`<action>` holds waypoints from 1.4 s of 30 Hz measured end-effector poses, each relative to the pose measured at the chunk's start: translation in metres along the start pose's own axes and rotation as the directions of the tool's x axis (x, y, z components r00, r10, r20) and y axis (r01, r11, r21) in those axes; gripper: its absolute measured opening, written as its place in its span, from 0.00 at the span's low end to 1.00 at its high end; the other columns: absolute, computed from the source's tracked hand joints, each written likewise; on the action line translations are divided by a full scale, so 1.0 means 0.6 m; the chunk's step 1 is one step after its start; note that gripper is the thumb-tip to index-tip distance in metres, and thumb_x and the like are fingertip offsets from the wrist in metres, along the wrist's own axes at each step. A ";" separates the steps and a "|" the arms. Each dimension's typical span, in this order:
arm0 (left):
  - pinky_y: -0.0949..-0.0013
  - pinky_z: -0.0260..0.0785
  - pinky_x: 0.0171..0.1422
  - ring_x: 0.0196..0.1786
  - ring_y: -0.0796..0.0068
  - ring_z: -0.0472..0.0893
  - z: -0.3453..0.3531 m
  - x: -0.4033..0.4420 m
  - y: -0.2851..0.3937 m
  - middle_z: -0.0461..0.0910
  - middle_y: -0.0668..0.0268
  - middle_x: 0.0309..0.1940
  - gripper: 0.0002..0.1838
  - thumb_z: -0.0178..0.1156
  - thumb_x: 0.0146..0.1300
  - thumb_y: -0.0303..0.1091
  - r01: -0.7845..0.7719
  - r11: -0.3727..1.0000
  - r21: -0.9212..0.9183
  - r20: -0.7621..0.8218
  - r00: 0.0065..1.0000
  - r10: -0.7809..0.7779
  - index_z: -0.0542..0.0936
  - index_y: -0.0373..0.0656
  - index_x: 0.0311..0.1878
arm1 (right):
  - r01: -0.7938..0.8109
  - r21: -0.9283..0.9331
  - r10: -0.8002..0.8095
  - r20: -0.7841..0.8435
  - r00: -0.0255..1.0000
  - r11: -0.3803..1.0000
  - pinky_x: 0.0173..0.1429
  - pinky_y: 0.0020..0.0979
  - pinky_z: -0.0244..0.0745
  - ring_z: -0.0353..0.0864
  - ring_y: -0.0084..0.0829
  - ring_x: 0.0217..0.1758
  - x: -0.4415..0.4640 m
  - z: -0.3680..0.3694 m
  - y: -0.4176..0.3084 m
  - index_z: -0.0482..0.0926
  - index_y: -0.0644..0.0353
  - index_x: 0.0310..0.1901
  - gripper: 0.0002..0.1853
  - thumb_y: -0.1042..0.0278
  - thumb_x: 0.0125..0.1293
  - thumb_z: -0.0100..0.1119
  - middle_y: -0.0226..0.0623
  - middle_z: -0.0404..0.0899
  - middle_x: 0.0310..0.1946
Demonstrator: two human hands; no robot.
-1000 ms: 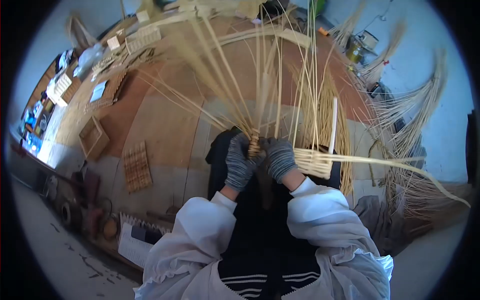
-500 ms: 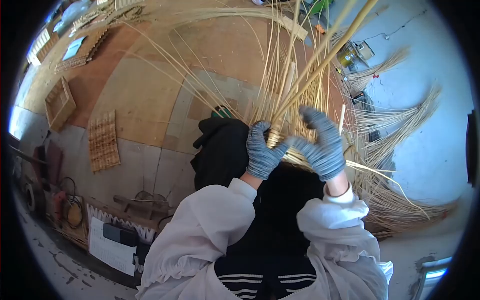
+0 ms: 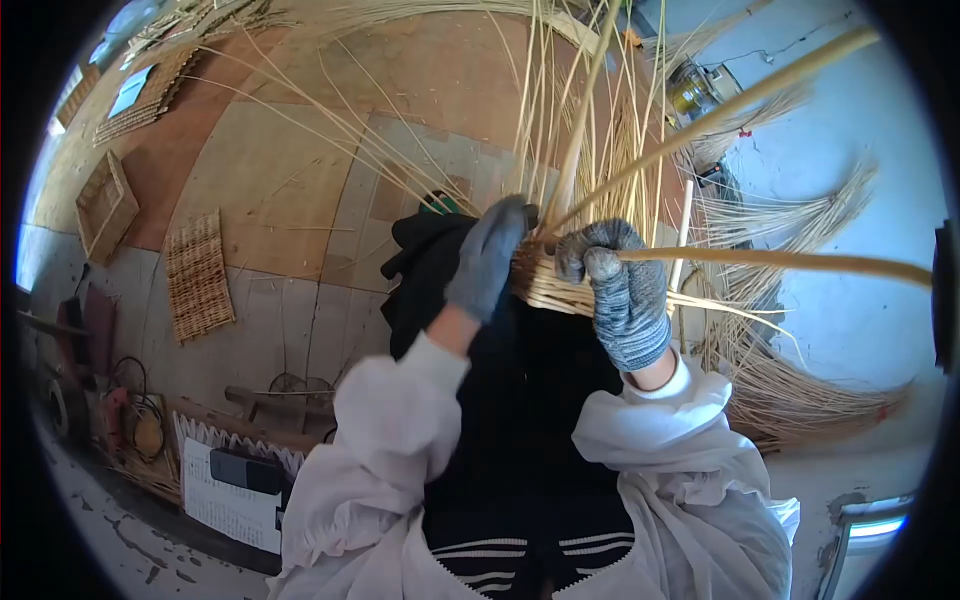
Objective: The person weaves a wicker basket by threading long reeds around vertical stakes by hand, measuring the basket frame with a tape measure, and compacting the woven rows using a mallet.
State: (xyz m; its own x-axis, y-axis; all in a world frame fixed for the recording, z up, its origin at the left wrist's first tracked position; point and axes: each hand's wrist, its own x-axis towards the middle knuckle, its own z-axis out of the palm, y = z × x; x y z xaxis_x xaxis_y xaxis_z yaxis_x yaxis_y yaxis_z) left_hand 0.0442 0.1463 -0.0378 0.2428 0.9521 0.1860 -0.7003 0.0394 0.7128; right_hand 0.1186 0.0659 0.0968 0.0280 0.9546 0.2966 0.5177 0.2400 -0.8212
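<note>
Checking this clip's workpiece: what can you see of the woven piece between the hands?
The woven piece is pale, apparently wicker, with a darker end at its left. Long rods fan from it, away from the person. It sits over the dark-clad lap. The blurred left hand is at that end, contact unclear. The right hand partly hides it, gripping a thicker rod.

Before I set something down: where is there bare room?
The floor between the woven panel and black cloth, bar small scraps; also right of the open box, above that panel. Crowded: around the left hand and right hand, where long strands fan out, and along the right-hand wall, lined with bundles.
</note>
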 end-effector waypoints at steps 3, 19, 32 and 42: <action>0.70 0.65 0.57 0.53 0.67 0.73 0.006 0.104 -0.035 0.75 0.56 0.46 0.32 0.45 0.62 0.59 0.354 0.774 0.524 0.026 0.902 -0.430 0.70 0.39 0.55 | 0.042 -0.035 -0.042 -0.012 0.999 0.999 0.38 0.26 0.70 0.74 0.25 0.30 -0.015 0.015 -0.018 0.73 0.65 0.35 0.24 0.47 0.65 0.46 0.35 0.74 0.25; 0.74 0.71 0.32 0.30 0.70 0.77 0.009 -0.001 0.020 0.76 0.59 0.28 0.21 0.54 0.61 0.49 0.373 0.896 -0.240 0.071 0.928 -0.367 0.72 0.39 0.45 | 0.037 0.950 0.500 -0.195 0.844 0.309 0.33 0.37 0.73 0.63 0.25 0.21 -0.087 -0.069 0.190 0.71 0.60 0.33 0.10 0.62 0.66 0.51 0.26 0.61 0.17; 0.69 0.69 0.56 0.49 0.67 0.75 0.027 0.009 0.040 0.76 0.57 0.44 0.38 0.76 0.36 0.33 0.291 0.444 0.847 0.038 0.801 -0.597 0.68 0.35 0.53 | 0.025 0.974 0.344 -0.104 0.933 0.227 0.44 0.34 0.74 0.74 0.27 0.35 -0.130 -0.085 0.181 0.70 0.62 0.39 0.10 0.63 0.64 0.54 0.30 0.69 0.27; 0.71 0.72 0.48 0.41 0.76 0.75 0.014 -0.038 0.030 0.74 0.70 0.33 0.26 0.75 0.35 0.24 0.382 0.688 0.617 -0.066 0.896 -0.439 0.71 0.43 0.39 | -0.090 -0.113 0.108 0.161 0.981 0.989 0.54 0.33 0.69 0.76 0.37 0.47 0.082 -0.190 0.135 0.72 0.65 0.48 0.15 0.64 0.65 0.49 0.43 0.76 0.42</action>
State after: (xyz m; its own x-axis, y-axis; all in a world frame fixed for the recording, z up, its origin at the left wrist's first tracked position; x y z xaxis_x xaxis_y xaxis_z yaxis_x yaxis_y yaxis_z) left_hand 0.0318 0.1231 -0.0236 0.4801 0.8562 -0.1909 0.0258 0.2038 0.9787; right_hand 0.2592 0.1120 0.1001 -0.0547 0.9908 0.1239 0.6066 0.1315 -0.7840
